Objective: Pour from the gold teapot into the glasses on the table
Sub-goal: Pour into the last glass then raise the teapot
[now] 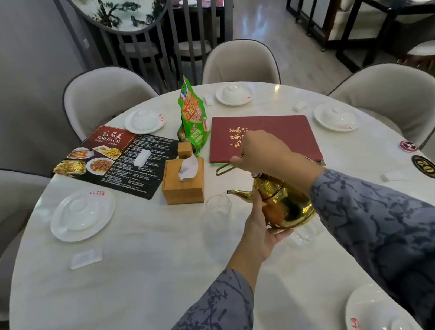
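The gold teapot hangs tilted to the left above the white round table. Its spout ends over the rim of a clear glass that stands just in front of the tissue box. My right hand is shut on the pot's thin wire handle from above. My left hand cups the pot's belly and base from below. A second clear glass stands under the pot, partly hidden by it. Whether liquid is flowing I cannot tell.
A wooden tissue box, a green snack bag, a red menu book and a dark picture menu lie beyond the glasses. White covered plates ring the table's edge. Padded chairs surround it.
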Demonstrator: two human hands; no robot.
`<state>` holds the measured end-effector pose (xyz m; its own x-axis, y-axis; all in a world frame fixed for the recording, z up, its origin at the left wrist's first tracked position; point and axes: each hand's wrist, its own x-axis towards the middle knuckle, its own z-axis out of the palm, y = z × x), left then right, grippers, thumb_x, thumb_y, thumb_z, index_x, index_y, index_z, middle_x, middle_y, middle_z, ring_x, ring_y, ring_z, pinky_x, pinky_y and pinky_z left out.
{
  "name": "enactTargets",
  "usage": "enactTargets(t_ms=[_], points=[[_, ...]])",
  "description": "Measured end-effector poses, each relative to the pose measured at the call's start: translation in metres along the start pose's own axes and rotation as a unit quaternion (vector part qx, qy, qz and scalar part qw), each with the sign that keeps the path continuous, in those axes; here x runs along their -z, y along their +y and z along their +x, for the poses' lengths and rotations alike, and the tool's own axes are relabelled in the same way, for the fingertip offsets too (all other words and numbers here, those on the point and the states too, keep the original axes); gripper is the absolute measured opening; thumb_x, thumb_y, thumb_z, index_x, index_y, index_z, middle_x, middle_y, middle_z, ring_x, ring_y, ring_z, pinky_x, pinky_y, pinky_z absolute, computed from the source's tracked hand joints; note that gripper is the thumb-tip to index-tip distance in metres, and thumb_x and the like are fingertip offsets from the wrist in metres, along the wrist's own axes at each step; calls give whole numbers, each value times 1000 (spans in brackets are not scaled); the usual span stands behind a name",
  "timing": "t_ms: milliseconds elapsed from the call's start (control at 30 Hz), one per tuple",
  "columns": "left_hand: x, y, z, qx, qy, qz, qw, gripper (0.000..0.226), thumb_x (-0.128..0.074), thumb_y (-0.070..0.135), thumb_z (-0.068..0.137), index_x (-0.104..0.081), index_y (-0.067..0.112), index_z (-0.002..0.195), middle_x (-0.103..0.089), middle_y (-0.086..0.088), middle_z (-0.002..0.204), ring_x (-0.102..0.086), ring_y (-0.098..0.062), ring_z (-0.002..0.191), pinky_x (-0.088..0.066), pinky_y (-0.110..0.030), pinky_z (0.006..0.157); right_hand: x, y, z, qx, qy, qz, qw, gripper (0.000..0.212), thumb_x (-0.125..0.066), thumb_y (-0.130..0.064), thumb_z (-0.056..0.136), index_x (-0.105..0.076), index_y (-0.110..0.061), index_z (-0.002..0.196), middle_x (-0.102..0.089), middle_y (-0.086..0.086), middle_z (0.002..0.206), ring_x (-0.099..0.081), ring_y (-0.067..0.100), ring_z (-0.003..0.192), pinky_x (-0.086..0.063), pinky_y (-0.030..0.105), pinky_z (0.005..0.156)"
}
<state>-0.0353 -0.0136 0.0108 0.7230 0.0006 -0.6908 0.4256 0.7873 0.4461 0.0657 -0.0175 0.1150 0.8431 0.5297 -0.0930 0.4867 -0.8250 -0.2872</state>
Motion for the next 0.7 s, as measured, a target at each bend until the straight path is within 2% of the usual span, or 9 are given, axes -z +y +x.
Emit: enactTargets(t_ms=[133,267,567,700], points=[[0,5,3,6,5,-13,1000,63,-54,57,89,-40,21,139,-43,-14,150,-44,-41,135,-44,-57,106,-3,-6,8,-1,-5,-13,1000,43,-65,-36,89,-44,-13,59,-45,1,55,-40,16,45,-34,28,45],[0,8,5,6,7,-33,999,63,-53,56,91,-39,21,141,-42,-14,150,-44,-41,135,-43,-57,106,-4,-10,12,1,-10,-24,1000,42,-65,-37,89,-45,-14,60,-47,0,57,-43,16,47,-40,31,51],[-2,6,10,3,-5,-63,998,64,-55,56,90,-39,23,142,-39,-15,152,-42,-43,136,-42,-59,105,-2,-17,16,7,-21,-53,998,39,-65,-37,89,-46,-15,62,-47,0,59,-45,15,51,-41,29,50],[-3,5,10,4,-8,-71,997,64,-57,57,88,-40,24,140,-40,-15,151,-43,-43,135,-44,-59,104,0,-18,15,8,-25,-61,998,39,-64,-37,89,-47,-16,63,-50,0,61,-53,19,59,-50,34,58]])
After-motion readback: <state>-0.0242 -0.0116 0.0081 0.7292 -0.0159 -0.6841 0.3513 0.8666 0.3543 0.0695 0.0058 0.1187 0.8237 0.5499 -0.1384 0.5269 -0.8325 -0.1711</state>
